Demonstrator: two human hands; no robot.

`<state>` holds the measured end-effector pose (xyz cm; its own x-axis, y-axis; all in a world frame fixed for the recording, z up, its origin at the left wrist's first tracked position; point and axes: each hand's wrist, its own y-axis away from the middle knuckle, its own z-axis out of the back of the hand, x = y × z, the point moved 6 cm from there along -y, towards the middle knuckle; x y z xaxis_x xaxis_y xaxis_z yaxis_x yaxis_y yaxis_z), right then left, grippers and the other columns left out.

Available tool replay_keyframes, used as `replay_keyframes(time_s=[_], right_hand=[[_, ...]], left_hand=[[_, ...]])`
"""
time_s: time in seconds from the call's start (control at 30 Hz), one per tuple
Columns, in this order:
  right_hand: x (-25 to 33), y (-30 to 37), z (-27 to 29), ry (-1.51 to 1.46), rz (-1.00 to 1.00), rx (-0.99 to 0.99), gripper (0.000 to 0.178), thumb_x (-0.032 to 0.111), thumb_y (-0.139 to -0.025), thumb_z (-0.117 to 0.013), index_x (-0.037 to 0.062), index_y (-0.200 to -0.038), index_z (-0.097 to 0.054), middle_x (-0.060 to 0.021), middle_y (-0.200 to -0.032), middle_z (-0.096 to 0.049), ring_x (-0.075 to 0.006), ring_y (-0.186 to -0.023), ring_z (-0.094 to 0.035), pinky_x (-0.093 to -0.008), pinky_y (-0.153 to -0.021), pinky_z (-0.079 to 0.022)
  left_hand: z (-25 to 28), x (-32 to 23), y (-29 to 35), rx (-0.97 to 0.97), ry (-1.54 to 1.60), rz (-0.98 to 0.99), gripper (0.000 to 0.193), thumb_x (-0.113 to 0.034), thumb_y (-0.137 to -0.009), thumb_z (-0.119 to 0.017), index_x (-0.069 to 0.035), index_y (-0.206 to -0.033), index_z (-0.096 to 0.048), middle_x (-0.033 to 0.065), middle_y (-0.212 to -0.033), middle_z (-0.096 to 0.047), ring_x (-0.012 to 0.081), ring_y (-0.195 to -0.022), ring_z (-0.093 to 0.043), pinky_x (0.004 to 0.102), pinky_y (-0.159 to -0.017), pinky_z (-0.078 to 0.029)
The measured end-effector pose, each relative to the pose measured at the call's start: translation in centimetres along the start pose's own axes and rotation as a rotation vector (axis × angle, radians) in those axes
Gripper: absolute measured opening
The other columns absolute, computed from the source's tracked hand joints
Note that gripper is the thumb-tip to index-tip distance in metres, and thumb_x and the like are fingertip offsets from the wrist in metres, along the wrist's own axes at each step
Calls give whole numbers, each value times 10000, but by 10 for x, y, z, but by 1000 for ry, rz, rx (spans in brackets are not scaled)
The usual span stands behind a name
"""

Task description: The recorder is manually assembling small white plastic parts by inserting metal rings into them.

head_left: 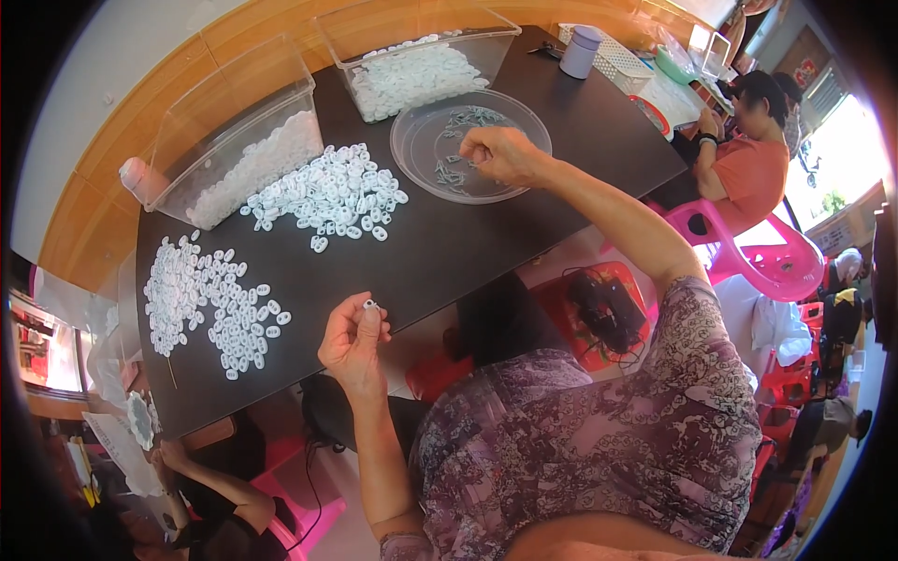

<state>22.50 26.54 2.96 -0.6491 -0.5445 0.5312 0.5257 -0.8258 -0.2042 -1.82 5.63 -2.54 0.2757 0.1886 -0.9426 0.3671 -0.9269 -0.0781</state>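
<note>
My left hand (354,344) is closed at the table's near edge, pinching a small white plastic piece (370,304) between thumb and fingers. Over a shallow round clear tray (404,154), my right hand (505,155) has its fingertips drawn together in a pinch. Small greyish metal-looking parts (451,172) lie scattered in that tray around the fingertips. Whatever the right fingers hold, if anything, is too small to make out. A heap of white oval pieces with holes (332,194) spreads left of the tray, and another pile of similar pieces (178,294) lies farther left.
Two clear bins stand at the back, one with whitish pieces (257,159), the other with pale pieces (421,75). A lavender lidded cup (581,52) and a white basket (617,65) are at the far right. People sit nearby at right (748,168) and lower left (224,496).
</note>
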Motion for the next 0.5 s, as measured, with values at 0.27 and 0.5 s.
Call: replay_keyframes(time_s=[0.27,0.5], right_hand=[[-6,1,8,186,236,-200,256,-53,-696,-523,43,-909,-628,-113,-808,-617,-300,-788,-574,-377,-729,-457],[-9,6,13,139,179,-94,110,2,-697,-575,29,-782,-639,-115,-776,-630,-293,-780,-589,-361,-692,-464]], left_hand=[[0,-1,0,4,-4,-6,189,-56,-847,-618,39,-1008,-601,80,-764,-618,94,-607,-550,207,-523,-455],[-1,-2,0,5,-4,-8,194,-66,-848,-620,40,-1009,-598,83,-765,-615,96,-612,-551,209,-529,-459]])
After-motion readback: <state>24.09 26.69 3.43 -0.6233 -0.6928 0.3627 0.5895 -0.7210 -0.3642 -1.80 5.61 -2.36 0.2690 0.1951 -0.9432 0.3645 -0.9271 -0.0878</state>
